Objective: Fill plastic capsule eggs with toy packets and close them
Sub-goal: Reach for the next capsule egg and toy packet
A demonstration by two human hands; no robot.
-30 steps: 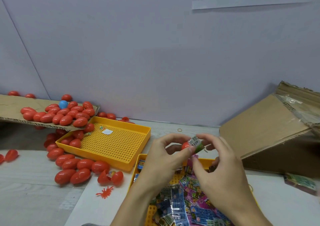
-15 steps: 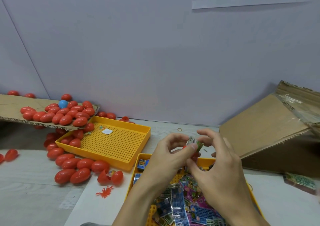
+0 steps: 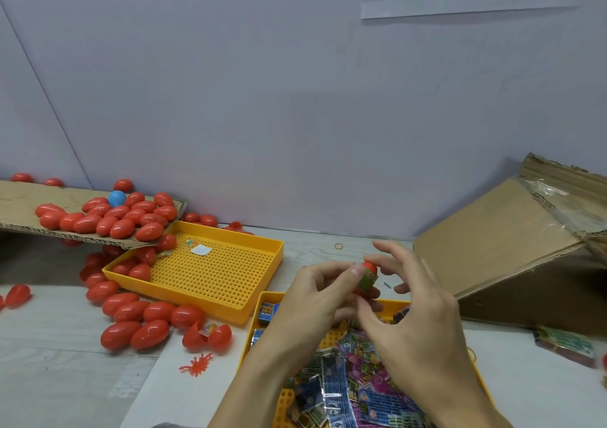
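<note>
loads of closed red eggs (image 3: 131, 311) piled up already; both hands, left hand (image 3: 315, 299) and right hand (image 3: 414, 322), pinch one egg (image 3: 368, 278) with a packet, looks unclosed. packets (image 3: 354, 391) left.

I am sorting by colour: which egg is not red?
The blue egg on the cardboard flap at far left; every other egg there is red.

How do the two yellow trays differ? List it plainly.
The far yellow tray shows mostly bare perforated floor, with a few red eggs at its left end; the near yellow tray is heaped with toy packets. The far tray lies in full view; the near one sits partly under both hands. Both are yellow with perforated floors.
</note>
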